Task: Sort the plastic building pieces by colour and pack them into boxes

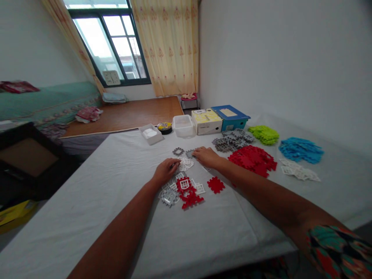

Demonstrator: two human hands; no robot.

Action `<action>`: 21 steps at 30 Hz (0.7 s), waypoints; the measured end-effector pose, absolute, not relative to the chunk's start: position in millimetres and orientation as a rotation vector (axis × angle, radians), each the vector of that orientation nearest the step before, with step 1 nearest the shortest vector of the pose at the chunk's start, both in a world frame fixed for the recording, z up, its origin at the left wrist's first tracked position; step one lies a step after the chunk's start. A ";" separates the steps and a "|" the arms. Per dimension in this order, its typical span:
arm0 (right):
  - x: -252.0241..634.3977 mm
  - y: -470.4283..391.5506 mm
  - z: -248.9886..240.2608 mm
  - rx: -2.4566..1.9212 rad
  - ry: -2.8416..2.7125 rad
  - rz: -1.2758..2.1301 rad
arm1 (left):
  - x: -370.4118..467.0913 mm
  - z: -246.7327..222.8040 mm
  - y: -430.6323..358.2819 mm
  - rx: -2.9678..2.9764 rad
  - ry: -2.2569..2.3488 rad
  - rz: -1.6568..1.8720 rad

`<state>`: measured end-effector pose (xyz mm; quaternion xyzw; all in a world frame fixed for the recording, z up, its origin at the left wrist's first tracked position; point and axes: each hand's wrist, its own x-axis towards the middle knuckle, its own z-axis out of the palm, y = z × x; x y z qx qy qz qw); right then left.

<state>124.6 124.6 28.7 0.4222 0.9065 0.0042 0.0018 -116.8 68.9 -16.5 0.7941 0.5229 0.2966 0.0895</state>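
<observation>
My left hand (165,171) is at the middle of the table, its fingers curled together beside a small heap of white lattice window pieces (186,164). What its fingertips hold, if anything, is too small to make out. Further right, my right hand (207,156) has its fingertips closed on the edge of a grey interlocking toy tile (190,154). Just left of that tile lies a grey notched frame piece (178,151). Nearer to me are red tiles (192,199), one with a white window piece (184,185) on it, and grey pieces (169,195). A single red tile (216,185) lies apart on the right.
Piles of grey (229,141), red (252,159), lime green (264,134), blue (300,150) and white pieces (299,170) lie to the right. Along the back stand a white tray (157,137), round tape (165,128), clear tub (183,127), yellow-white box (207,122) and blue box (236,116).
</observation>
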 end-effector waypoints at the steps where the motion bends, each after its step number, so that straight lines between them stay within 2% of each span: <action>1: 122.8 123.5 30.9 1.324 2.835 0.038 | -116.4 -16.1 68.5 2.359 1.557 0.881; 11: 128.0 108.0 23.0 1.351 3.073 0.192 | -116.6 -17.0 68.8 2.343 1.547 0.896; 17: 135.1 111.4 26.6 1.647 3.124 0.032 | -118.4 -17.9 69.0 2.331 1.538 0.902; 21: 148.6 125.9 29.6 1.771 3.112 -0.222 | -119.3 -19.7 69.8 2.312 1.546 0.909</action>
